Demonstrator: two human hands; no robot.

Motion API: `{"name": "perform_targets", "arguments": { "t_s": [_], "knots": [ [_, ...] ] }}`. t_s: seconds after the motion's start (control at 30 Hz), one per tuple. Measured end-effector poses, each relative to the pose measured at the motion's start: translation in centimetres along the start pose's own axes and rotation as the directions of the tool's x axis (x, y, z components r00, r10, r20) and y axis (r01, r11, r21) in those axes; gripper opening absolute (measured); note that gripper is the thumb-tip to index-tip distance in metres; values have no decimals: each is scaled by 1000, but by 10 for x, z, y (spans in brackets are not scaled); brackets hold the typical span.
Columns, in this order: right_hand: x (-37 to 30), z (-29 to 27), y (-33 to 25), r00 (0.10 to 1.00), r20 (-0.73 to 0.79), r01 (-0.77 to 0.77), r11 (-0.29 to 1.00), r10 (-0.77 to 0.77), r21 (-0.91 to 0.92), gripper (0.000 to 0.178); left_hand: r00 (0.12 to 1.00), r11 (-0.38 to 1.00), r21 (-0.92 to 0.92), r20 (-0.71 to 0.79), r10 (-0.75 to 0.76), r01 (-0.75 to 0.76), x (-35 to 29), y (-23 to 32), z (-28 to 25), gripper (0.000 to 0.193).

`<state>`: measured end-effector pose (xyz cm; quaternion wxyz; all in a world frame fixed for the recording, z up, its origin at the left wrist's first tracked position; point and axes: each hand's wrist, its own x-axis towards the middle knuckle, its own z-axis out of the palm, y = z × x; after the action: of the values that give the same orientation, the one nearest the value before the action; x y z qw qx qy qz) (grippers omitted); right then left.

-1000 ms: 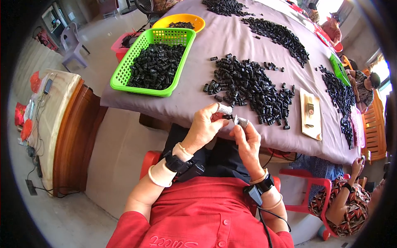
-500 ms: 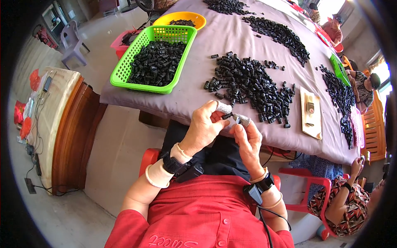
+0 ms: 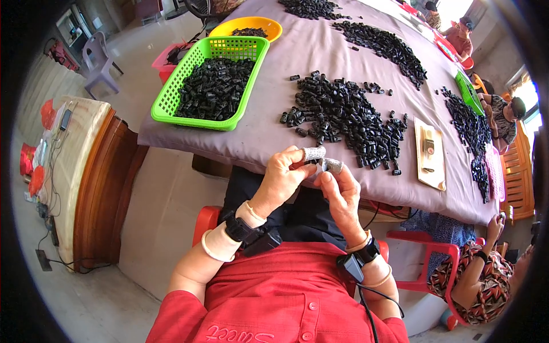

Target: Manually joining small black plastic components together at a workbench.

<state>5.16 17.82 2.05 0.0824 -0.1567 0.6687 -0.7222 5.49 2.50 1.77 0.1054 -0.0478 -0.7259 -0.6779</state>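
Head view shows little altered from a moment before: a small black part (image 3: 313, 165) is kept pinched between the taped fingers (image 3: 313, 153) of the left hand (image 3: 284, 176) and right hand (image 3: 338, 188), just below the tabletop (image 3: 269, 123) edge, near the black pile (image 3: 343, 117), so fitting is judged unfinished.

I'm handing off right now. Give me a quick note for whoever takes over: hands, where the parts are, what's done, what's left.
Left hand and right hand: raised together at the table's near edge, taped fingertips pinching a small dark part between them; the part is mostly hidden, so its state is unclear.
Parts: loose black pile on the cloth straight ahead; green basket to the left, well filled with the same black pieces.
Done: a good stock sits in the basket.
Left: the large loose pile ahead, it seems.
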Motion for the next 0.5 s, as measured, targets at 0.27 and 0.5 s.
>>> {"name": "perform_targets", "arguments": {
  "t_s": [0.27, 0.5],
  "knots": [
    [2, -1, -2, 1000, -13, -19, 1000, 19, -19, 18, 933, 884, -313, 203, -296, 348, 1, 8, -4, 23],
    [1, 0, 1, 1000, 25, -1, 999, 2, -40, 19, 908, 694, -585, 267, -323, 419, 2, -6, -5, 19]
  ]
}}
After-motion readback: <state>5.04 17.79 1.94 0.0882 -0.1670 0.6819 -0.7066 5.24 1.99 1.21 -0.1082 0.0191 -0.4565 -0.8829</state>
